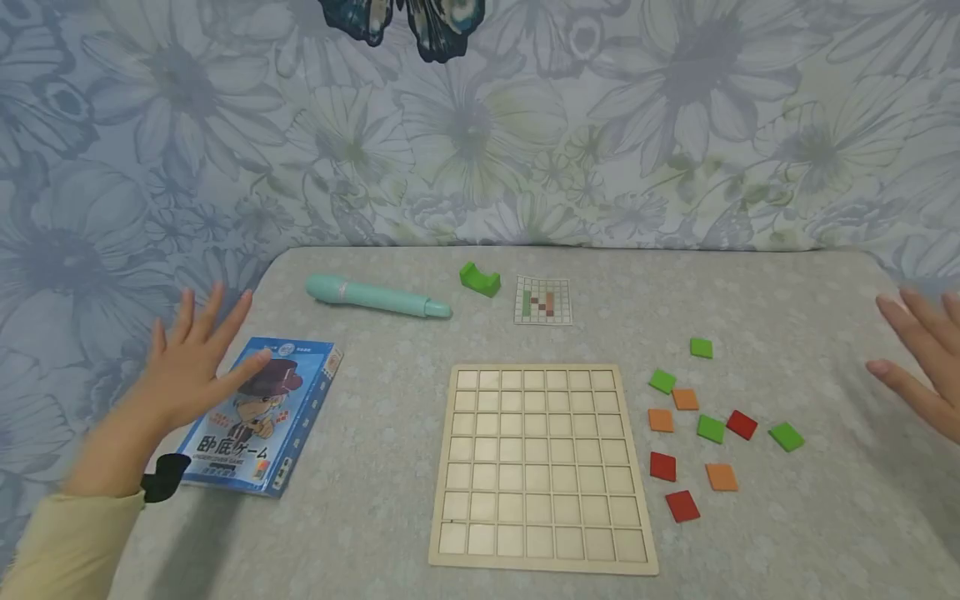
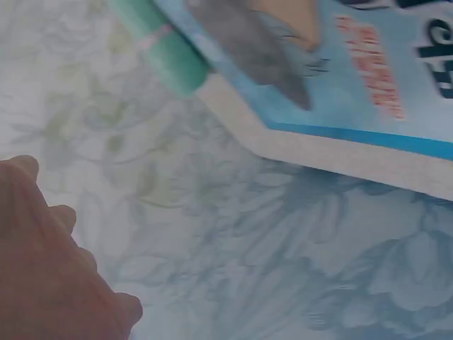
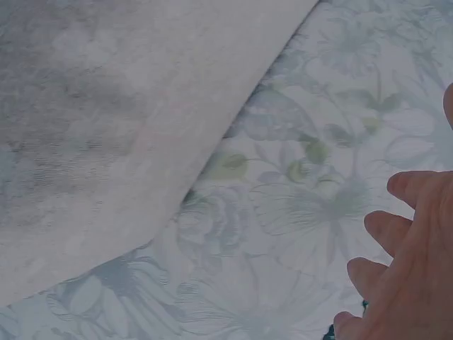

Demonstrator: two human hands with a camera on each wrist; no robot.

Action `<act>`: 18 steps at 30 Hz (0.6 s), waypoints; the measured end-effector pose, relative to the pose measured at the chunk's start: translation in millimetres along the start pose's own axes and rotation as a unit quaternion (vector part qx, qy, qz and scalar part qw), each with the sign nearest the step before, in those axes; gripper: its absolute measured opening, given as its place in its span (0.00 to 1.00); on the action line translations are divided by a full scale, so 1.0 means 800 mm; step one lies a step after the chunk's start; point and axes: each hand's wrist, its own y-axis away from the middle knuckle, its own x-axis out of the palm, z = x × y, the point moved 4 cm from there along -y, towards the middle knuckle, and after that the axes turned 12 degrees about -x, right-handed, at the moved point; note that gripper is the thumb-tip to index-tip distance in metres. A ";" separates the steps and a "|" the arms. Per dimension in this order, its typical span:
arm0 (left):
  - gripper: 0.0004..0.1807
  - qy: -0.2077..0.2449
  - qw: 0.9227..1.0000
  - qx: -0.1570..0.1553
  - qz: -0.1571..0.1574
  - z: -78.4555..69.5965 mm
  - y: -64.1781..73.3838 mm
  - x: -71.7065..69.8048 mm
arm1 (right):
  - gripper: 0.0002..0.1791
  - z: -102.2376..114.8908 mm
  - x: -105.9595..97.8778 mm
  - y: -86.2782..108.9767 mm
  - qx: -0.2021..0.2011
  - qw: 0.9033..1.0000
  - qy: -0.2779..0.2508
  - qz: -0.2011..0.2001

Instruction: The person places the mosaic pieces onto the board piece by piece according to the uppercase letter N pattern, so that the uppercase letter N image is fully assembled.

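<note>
Left hand point(image 1: 187, 379) up at the left side, fingers spread, released, thumb out wide, and the head view puts it across the upper left of the blue box point(image 1: 273, 417)! That box lies flat on the table point(image 1: 375, 433), cartoon figure facing up (and yes, that's a pale yellow sleeve point(image 1: 75, 533) on the arm). Over on the far right, the right hand point(image 1: 941, 367) matches it: partly out of the picture, fingers extended and loose, grasping nothing.

Now the tiles, 10 of them, scattered between the right hand and the board point(image 1: 442, 467): 4 green tiles point(image 1: 710, 429), 3 orange tiles point(image 1: 661, 420), 3 red tiles point(image 1: 682, 506). The rightmost green 1 lies closest to that hand, well apart from it. The pale wooden board, a 7 by 7 grid, sits front and centre. Behind it, a small grid card point(image 1: 543, 301), a curved green block point(image 1: 480, 280) just beside it, and a turquoise pen-shaped object point(image 1: 378, 297) lying slantwise!
</note>
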 end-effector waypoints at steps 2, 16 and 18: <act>0.44 -0.001 1.000 0.007 -0.002 -0.011 0.002 -0.011 | 0.47 0.006 -0.008 0.002 -0.014 1.000 0.007 -0.001; 0.46 0.081 0.990 0.105 -0.039 -0.150 0.039 -0.017 | 0.38 0.094 -0.017 0.009 -0.062 0.994 -0.063 -0.068; 0.47 0.102 0.988 0.114 -0.026 -0.167 0.044 -0.001 | 0.35 0.106 -0.008 0.014 -0.068 0.992 -0.083 -0.068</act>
